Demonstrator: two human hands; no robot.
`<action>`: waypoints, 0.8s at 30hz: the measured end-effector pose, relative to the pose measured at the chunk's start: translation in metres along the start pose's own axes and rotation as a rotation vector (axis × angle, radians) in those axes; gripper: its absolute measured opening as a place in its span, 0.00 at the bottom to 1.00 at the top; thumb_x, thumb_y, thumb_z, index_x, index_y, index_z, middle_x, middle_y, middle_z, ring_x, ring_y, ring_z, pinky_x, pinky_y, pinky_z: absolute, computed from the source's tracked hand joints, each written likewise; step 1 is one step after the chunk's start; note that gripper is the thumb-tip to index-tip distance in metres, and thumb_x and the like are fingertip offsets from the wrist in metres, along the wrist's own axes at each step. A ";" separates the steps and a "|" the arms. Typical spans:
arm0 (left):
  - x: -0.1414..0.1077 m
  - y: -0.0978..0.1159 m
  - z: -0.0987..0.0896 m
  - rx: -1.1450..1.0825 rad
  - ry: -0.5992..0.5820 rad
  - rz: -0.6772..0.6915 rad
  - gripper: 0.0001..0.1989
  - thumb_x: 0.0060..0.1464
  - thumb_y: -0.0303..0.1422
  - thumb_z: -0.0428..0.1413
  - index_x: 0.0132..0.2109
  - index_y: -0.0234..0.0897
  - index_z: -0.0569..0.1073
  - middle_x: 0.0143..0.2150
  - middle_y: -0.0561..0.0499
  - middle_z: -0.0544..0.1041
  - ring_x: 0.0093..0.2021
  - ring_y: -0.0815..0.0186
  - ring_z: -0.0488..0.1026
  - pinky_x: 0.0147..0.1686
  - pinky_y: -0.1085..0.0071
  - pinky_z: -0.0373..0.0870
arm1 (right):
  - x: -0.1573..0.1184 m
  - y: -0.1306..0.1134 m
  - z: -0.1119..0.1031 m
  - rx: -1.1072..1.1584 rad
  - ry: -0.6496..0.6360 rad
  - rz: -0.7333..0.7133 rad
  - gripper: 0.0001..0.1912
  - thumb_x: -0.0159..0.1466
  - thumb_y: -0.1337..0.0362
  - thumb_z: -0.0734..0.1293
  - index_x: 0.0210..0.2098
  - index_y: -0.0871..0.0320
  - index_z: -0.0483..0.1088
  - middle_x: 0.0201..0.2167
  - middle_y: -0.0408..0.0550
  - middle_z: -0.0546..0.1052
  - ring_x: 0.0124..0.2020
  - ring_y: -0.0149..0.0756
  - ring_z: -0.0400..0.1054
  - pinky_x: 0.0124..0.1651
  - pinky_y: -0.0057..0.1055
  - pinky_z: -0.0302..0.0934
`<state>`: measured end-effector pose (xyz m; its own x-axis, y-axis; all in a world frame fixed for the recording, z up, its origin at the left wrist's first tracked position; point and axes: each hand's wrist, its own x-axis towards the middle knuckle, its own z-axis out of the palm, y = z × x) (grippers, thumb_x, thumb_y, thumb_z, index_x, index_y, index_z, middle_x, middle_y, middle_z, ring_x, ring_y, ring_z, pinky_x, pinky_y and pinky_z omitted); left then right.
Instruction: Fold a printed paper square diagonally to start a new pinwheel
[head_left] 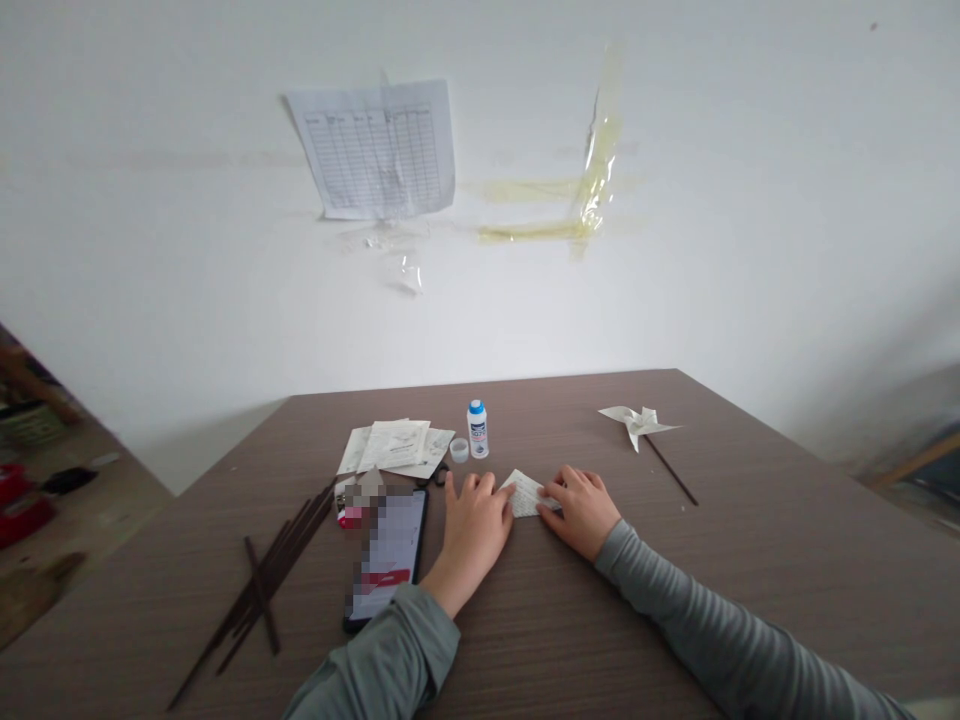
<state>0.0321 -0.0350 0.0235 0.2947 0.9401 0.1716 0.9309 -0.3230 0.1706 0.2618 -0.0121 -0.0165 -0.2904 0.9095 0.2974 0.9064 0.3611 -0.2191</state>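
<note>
A small printed sheet of paper (523, 492), folded to a triangle with its tip pointing away from me, lies on the brown table between my hands. My left hand (474, 525) grips its left corner, fingertips down by the table. At the opposite corner, my right hand (583, 507) has thumb and fingers closed on the paper. Just beyond stands a white glue bottle (478, 432) with a blue top, beside a small clear cap (459, 450). Black scissors handles (441, 474) show partly behind my left hand.
A paper pinwheel (637, 424) on a dark stick lies at the right. Loose paper squares (394, 445) are stacked at back left. A phone (390, 560) lies beside my left forearm, with several dark sticks (274, 565) farther left. The wall (525, 320) rises behind the table.
</note>
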 end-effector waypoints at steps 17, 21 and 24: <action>0.000 0.010 -0.012 -0.014 -0.072 -0.109 0.23 0.85 0.39 0.64 0.78 0.48 0.92 0.76 0.35 0.88 0.81 0.35 0.77 0.89 0.30 0.68 | 0.007 -0.002 -0.001 0.103 -0.070 0.103 0.06 0.78 0.54 0.82 0.50 0.45 0.95 0.57 0.61 0.89 0.67 0.75 0.87 0.71 0.67 0.81; 0.001 0.010 -0.013 -0.005 -0.084 -0.123 0.24 0.83 0.43 0.67 0.79 0.51 0.91 0.79 0.37 0.87 0.83 0.35 0.76 0.89 0.33 0.69 | 0.008 -0.007 -0.009 0.125 -0.114 0.150 0.08 0.77 0.51 0.83 0.51 0.44 0.94 0.59 0.62 0.88 0.69 0.77 0.85 0.74 0.69 0.78; 0.002 0.010 -0.014 0.002 -0.089 -0.129 0.24 0.83 0.44 0.67 0.79 0.53 0.91 0.80 0.38 0.86 0.84 0.35 0.76 0.89 0.33 0.70 | 0.008 -0.010 -0.014 0.120 -0.142 0.174 0.10 0.77 0.49 0.83 0.53 0.44 0.94 0.62 0.63 0.88 0.71 0.78 0.83 0.75 0.70 0.76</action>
<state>0.0390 -0.0381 0.0386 0.1904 0.9797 0.0621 0.9626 -0.1987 0.1841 0.2550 -0.0114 0.0014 -0.1815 0.9768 0.1136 0.9061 0.2110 -0.3666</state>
